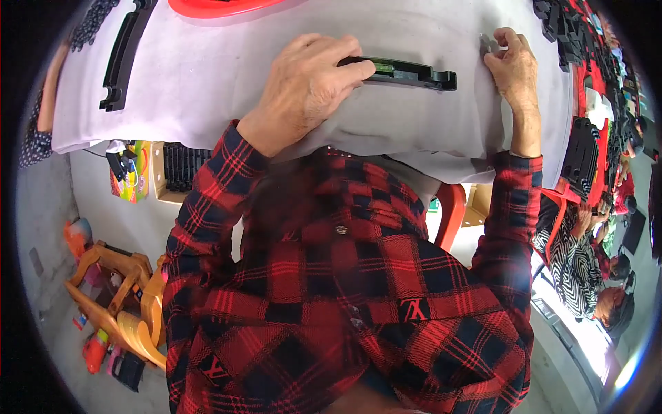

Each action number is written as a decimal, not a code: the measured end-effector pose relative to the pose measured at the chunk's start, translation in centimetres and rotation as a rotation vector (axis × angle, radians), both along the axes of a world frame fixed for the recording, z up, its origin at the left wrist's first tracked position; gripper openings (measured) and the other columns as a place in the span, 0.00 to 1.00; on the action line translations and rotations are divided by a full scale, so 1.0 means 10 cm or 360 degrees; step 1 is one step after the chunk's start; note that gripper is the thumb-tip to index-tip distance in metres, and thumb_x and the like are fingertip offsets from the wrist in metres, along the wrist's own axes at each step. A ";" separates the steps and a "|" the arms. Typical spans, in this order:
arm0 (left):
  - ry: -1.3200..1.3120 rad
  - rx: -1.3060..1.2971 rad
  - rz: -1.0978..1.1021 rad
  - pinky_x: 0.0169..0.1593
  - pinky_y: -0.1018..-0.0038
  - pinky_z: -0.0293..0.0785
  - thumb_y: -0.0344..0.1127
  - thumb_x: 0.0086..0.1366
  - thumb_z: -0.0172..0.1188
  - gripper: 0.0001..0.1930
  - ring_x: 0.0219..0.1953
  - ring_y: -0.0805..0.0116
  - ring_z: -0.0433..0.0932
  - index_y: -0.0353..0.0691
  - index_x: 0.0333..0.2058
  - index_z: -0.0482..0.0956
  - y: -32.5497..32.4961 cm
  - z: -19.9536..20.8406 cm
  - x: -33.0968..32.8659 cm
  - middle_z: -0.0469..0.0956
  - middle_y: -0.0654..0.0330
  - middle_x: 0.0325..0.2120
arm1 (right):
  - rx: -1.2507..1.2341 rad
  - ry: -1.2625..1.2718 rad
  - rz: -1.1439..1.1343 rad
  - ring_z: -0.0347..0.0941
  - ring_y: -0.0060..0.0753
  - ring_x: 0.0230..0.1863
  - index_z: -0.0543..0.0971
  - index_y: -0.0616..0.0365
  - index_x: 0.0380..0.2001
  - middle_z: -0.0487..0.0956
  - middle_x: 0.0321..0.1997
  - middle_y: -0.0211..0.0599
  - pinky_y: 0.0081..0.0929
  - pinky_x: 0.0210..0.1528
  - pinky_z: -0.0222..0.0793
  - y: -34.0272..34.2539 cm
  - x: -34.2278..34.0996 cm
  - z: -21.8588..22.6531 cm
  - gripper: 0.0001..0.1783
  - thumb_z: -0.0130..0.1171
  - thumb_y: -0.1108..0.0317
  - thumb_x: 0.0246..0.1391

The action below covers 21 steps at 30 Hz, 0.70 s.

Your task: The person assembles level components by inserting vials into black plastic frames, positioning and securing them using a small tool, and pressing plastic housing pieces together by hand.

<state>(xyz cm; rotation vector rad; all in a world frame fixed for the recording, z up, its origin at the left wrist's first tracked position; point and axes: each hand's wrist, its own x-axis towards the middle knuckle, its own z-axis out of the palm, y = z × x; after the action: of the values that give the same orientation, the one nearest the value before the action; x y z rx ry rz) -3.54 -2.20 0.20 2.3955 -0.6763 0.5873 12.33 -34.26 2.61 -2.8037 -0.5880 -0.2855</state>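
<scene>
A black plastic spirit level (414,74) with a green vial (383,67) lies across the cloth-covered table in front of me. My left hand (307,86) is closed on its left end, thumb and forefinger at the vial; those fingers hide that end. Off to the right, my right hand (514,65) is over the cloth near the table's right side, apart from the level. Its fingers are curled, with a gap between thumb and forefinger, and I see nothing held there.
Another long black level body (125,58) lies at the table's left. A red basin (224,5) sits at the far edge. Black parts (562,31) are heaped at the right. Below the table's left side stands a box of black parts (181,169), near a wooden chair (114,276). People sit at the right.
</scene>
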 end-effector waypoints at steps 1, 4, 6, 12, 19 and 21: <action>-0.0019 -0.0016 0.0013 0.49 0.63 0.72 0.27 0.54 0.69 0.13 0.43 0.56 0.78 0.43 0.40 0.83 0.00 -0.01 0.00 0.78 0.61 0.39 | 0.0038 -0.0008 -0.0054 0.80 0.43 0.40 0.80 0.54 0.48 0.81 0.39 0.40 0.36 0.45 0.76 0.00 0.00 -0.01 0.20 0.62 0.71 0.47; -0.0013 -0.0042 0.0031 0.49 0.64 0.73 0.28 0.54 0.69 0.13 0.42 0.56 0.78 0.43 0.40 0.82 -0.01 -0.01 -0.01 0.78 0.61 0.39 | 0.0085 0.0081 -0.0140 0.80 0.45 0.40 0.79 0.55 0.48 0.81 0.38 0.43 0.38 0.44 0.76 0.01 -0.05 -0.02 0.21 0.63 0.70 0.47; 0.0002 -0.0107 0.0017 0.49 0.64 0.73 0.28 0.54 0.69 0.14 0.42 0.56 0.78 0.42 0.41 0.82 0.00 0.03 -0.03 0.78 0.61 0.39 | -0.0030 0.0131 -0.0120 0.80 0.47 0.41 0.78 0.56 0.46 0.81 0.36 0.44 0.39 0.44 0.75 0.07 -0.08 -0.01 0.20 0.63 0.70 0.47; 0.0094 -0.0248 0.0138 0.50 0.63 0.72 0.33 0.54 0.71 0.17 0.42 0.54 0.77 0.41 0.43 0.81 -0.01 0.06 0.01 0.78 0.60 0.38 | -0.0223 0.0198 -0.0025 0.80 0.51 0.39 0.78 0.58 0.43 0.81 0.33 0.48 0.43 0.42 0.75 0.05 -0.11 0.03 0.14 0.58 0.71 0.51; 0.0010 -0.0042 0.0175 0.52 0.63 0.69 0.39 0.52 0.73 0.19 0.41 0.56 0.76 0.42 0.43 0.82 0.02 0.00 -0.01 0.77 0.61 0.34 | 0.1124 0.0869 0.0062 0.79 0.48 0.35 0.78 0.59 0.44 0.81 0.33 0.45 0.38 0.42 0.75 0.15 -0.12 0.07 0.13 0.51 0.71 0.58; 0.0028 -0.0055 0.0152 0.50 0.64 0.69 0.39 0.52 0.73 0.19 0.40 0.57 0.76 0.41 0.42 0.82 -0.01 0.00 0.03 0.76 0.61 0.33 | 0.1647 0.1176 0.0166 0.79 0.45 0.35 0.79 0.59 0.45 0.81 0.34 0.44 0.36 0.42 0.75 0.15 -0.14 0.12 0.13 0.52 0.71 0.58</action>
<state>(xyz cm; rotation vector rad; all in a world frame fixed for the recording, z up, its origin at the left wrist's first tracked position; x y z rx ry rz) -3.24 -2.32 0.23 2.4082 -0.5420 0.6117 10.98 -32.79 3.85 -1.6756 -0.2662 0.3697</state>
